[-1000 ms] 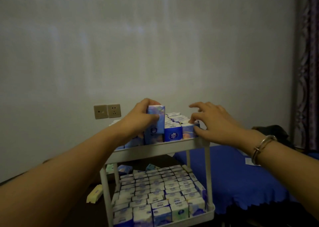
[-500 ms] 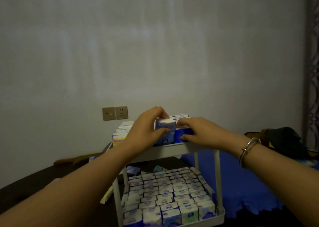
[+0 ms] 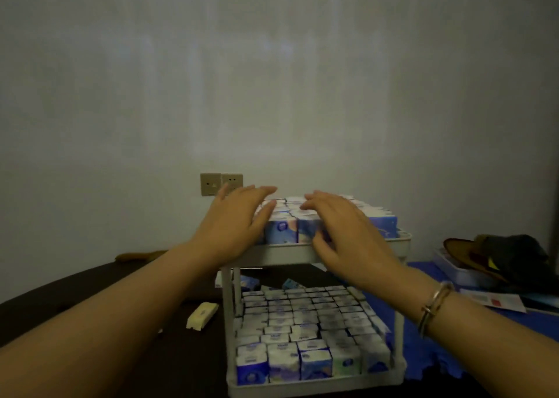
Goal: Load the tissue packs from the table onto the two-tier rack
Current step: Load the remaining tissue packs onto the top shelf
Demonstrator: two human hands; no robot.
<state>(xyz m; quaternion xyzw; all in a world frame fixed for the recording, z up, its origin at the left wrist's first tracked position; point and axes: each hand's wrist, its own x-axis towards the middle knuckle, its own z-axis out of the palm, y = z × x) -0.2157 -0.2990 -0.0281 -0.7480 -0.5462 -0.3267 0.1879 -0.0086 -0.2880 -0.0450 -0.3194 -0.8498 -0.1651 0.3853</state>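
A white two-tier rack point(image 3: 281, 254) stands on a dark table. Its top tier holds upright blue-and-white tissue packs point(image 3: 281, 231); the lower tier point(image 3: 311, 382) is packed with several rows of them. My left hand point(image 3: 234, 223) lies flat over the left packs of the top tier, fingers straight. My right hand point(image 3: 341, 231) lies over the right packs, fingers spread, thumb against the front of a pack. Neither hand holds a pack. A few loose packs point(image 3: 251, 282) lie on the table behind the rack.
A pale yellow pack point(image 3: 202, 316) lies on the dark table point(image 3: 90, 291) left of the rack. A blue cloth point(image 3: 423, 273) covers the surface to the right, with a dark bag point(image 3: 511, 255) and papers on it. Wall sockets point(image 3: 220, 183) sit behind.
My left hand has let go of the pack it set into the top tier. Both hands have opened and now lie flat over the top packs. The view has shifted left.
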